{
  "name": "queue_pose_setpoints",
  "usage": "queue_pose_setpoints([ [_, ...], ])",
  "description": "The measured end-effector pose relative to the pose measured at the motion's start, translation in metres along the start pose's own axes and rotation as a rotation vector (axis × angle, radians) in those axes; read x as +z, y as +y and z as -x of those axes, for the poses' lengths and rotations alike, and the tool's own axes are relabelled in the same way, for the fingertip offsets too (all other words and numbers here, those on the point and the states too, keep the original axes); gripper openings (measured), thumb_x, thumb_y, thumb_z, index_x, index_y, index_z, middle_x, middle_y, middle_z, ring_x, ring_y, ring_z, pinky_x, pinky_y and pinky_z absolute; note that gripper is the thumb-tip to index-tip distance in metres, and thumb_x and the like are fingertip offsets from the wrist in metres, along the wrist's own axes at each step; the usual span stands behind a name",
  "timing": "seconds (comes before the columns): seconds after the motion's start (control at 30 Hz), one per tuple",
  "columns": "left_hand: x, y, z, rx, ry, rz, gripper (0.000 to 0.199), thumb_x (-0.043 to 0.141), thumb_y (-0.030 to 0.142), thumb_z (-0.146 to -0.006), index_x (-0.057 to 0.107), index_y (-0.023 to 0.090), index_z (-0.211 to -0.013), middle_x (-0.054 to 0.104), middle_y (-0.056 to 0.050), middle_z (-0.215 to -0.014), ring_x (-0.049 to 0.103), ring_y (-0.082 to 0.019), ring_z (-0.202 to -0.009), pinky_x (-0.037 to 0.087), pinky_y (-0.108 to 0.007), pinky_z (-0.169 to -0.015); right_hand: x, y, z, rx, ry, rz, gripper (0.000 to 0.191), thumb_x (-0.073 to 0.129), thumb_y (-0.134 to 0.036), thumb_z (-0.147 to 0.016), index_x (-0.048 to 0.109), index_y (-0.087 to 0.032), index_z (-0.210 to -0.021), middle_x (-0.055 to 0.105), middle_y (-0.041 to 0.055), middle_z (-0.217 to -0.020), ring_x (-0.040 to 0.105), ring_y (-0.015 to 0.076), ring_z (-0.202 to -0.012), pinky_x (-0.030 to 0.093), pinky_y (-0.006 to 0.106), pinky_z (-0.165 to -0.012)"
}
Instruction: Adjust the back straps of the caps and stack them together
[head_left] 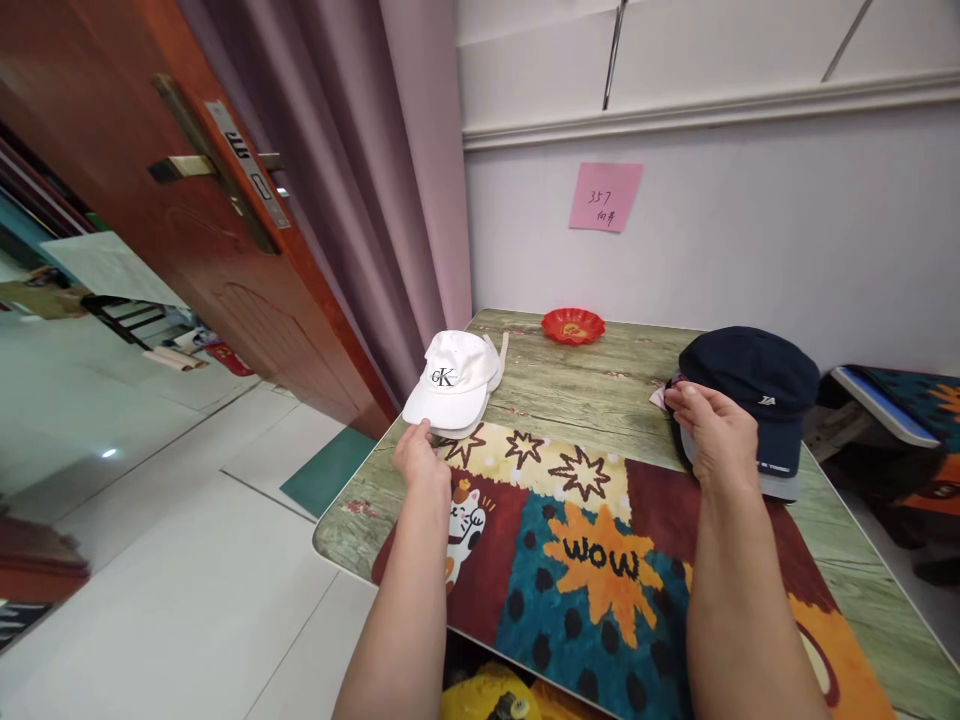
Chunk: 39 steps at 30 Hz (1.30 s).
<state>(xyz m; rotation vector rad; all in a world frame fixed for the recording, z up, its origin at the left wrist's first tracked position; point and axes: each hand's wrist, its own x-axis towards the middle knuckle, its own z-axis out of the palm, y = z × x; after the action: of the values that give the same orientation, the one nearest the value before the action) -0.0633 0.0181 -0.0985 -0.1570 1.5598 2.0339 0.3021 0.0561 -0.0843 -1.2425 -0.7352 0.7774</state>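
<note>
A white baseball cap (453, 372) with black "CK" letters sits at the table's left, a second pale brim showing beneath it. My left hand (421, 456) pinches the front of its brim, thumb on top. At the right a navy cap (750, 370) with a small white logo lies over a cap with a grey brim (780, 486). In front of its left side is my right hand (712, 425), fingers drawn together. A bit of pale pink (658, 398) shows beside those fingertips; whether they hold it or the cap's edge is unclear.
A red scalloped dish (573, 326) stands at the back of the wood-patterned table (600, 380). A colourful "WOW" mat (525, 560) covers the front. Behind are a wall with a pink note (606, 197) and a curtain (375, 150). A wooden door (247, 270) stands left.
</note>
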Motion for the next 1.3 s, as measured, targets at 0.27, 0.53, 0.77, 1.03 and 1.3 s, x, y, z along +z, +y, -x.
queue_pose_setpoints([
  [0.27,0.0,0.01,0.003,-0.118,-0.163,0.021,0.014,0.068,0.01,-0.078,0.059,0.014,-0.088,0.064,-0.001,-0.08,0.062,-0.009,-0.064,0.035,-0.019,-0.053,-0.001,-0.001,0.0,0.024,0.001,-0.027,0.033,0.081,-0.044,-0.069,0.078,-0.018,-0.09,0.078,0.0057,-0.084,0.073,0.0162,-0.08,0.053,0.023,-0.066],
  [0.53,0.02,0.015,0.003,-0.259,-0.362,0.034,0.017,0.07,0.013,-0.083,0.054,0.017,-0.083,0.05,0.006,-0.059,0.039,-0.005,-0.04,0.025,-0.019,-0.04,0.001,-0.003,0.003,0.024,-0.009,-0.027,0.036,0.081,-0.045,-0.069,0.077,-0.018,-0.092,0.078,0.0062,-0.086,0.074,0.0172,-0.082,0.054,0.025,-0.071],
  [0.77,0.038,0.011,0.021,-0.199,-0.607,0.095,0.029,0.079,0.008,-0.072,0.06,0.018,-0.091,0.061,0.004,-0.072,0.051,-0.005,-0.05,0.036,-0.017,-0.044,0.011,-0.003,0.008,0.039,-0.059,-0.055,0.038,0.084,-0.047,-0.067,0.077,-0.018,-0.091,0.078,0.0059,-0.085,0.074,0.0187,-0.085,0.056,0.029,-0.08],
  [1.03,0.024,-0.037,0.079,-0.399,-1.079,0.021,0.038,0.093,0.021,-0.059,0.067,0.016,-0.087,0.065,0.003,-0.07,0.057,-0.007,-0.057,0.044,-0.021,-0.054,0.027,-0.021,0.028,0.333,-0.41,-0.265,0.056,0.071,-0.069,-0.079,0.074,-0.02,-0.105,0.077,0.012,-0.111,0.073,0.0255,-0.104,0.062,0.035,-0.081],
  [1.3,0.008,-0.058,0.099,-0.503,-1.289,-0.157,0.042,0.091,0.02,-0.063,0.074,0.014,-0.101,0.076,-0.007,-0.094,0.067,-0.015,-0.077,0.052,-0.027,-0.074,0.042,-0.033,0.032,0.127,-0.175,-0.71,0.032,0.075,-0.027,-0.083,0.071,-0.023,-0.114,0.075,0.002,-0.121,0.065,0.0211,-0.123,0.056,0.035,-0.103],
])
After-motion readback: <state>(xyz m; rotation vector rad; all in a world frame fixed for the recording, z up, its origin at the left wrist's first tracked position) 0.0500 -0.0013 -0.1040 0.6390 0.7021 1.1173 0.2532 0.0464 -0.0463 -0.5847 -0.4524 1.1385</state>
